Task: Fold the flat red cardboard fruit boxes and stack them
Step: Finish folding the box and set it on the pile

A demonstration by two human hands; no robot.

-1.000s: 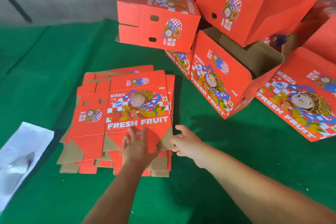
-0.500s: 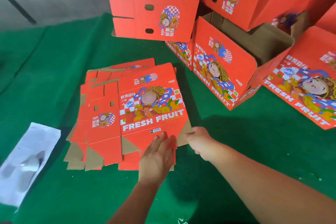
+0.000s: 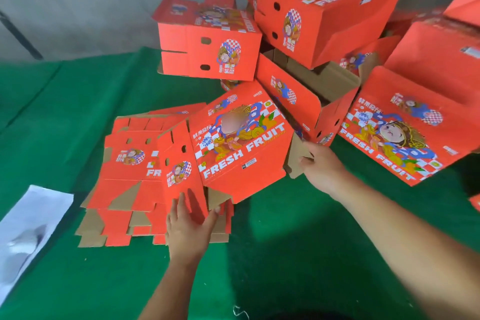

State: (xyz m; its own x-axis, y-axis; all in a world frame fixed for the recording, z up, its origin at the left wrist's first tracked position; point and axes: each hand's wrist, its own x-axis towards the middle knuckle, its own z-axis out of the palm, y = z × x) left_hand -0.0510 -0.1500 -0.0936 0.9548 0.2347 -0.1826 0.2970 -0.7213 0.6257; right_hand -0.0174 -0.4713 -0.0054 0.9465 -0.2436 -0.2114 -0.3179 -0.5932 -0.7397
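Both bare forearms reach forward. Left hand [image 3: 191, 225] lies near centre, fingers straight and spread; right hand [image 3: 320, 166] sits farther right, fingers curled in a grip.

Packing workspace: piled fruit boxes [image 3: 324, 15], green table cover [image 3: 65, 101].
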